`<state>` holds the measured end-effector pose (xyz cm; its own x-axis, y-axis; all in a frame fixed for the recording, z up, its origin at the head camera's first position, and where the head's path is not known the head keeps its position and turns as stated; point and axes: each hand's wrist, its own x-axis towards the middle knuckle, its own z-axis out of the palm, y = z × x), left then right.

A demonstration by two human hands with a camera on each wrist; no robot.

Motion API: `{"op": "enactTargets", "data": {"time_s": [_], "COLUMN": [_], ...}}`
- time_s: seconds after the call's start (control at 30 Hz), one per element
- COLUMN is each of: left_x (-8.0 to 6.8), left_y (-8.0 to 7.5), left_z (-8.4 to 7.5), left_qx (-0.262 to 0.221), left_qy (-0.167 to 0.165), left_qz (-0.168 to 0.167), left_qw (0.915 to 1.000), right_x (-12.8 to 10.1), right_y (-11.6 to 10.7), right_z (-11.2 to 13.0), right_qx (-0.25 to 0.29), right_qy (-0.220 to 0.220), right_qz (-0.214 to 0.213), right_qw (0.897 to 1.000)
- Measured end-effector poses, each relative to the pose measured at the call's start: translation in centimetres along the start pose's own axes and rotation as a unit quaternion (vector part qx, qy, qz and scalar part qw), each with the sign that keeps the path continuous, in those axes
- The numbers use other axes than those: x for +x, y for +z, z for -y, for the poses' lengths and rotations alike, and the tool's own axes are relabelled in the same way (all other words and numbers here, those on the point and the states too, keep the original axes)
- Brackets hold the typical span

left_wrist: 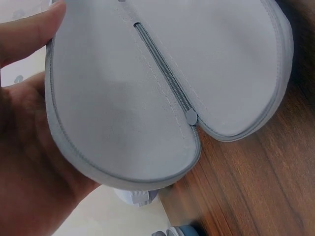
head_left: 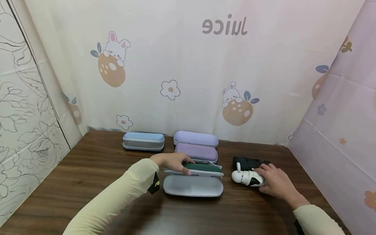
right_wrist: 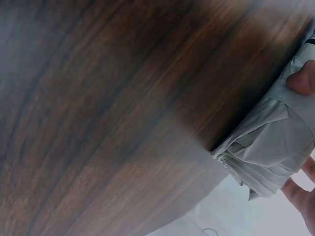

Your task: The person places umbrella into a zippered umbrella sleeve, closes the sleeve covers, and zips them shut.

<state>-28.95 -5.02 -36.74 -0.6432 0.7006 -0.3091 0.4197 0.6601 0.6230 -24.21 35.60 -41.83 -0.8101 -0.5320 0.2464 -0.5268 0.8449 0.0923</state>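
The left hand [head_left: 173, 162] held the raised far half of the unzipped grey case [head_left: 193, 186] between its fingers, at the centre of the worktop [head_left: 195, 224]. At right, the fingers of the right hand [head_left: 277, 180] gripped the white folded umbrella [head_left: 246, 178], nearer than a black folded item [head_left: 245, 163]. Two purple cases [head_left: 196, 151] lay beyond the grey case; a blue case [head_left: 143, 136] lay far left.
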Motion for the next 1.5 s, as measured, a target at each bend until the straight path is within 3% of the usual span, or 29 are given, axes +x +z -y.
{"op": "enactTargets", "data": {"time_s": [0.4,0.63,1.0,1.5], "left_x": [-0.4,-0.6,-0.6,-0.6], "left_y": [0.2,0.4,0.5,0.5], "left_z": [0.0,0.0,-0.4,-1.1], "left_qx": [-0.021,-0.024,-0.029,-0.027], "left_qy": [-0.014,-0.018,-0.027,-0.032], "left_qz": [-0.004,-0.005,-0.01,-0.016], "left_qw": [0.9997,0.9996,0.9992,0.999], "right_x": [-0.8,-1.1,-0.7,1.8], "right_y": [-1.7,-3.1,-3.9,-5.1], "right_z": [1.8,4.0,6.8,9.1], "right_qx": [-0.005,0.006,0.017,0.011], "right_qy": [-0.006,-0.033,-0.05,-0.053], "right_qz": [-0.022,-0.031,0.002,0.02], "right_qw": [1.0,0.999,0.999,0.998]}}
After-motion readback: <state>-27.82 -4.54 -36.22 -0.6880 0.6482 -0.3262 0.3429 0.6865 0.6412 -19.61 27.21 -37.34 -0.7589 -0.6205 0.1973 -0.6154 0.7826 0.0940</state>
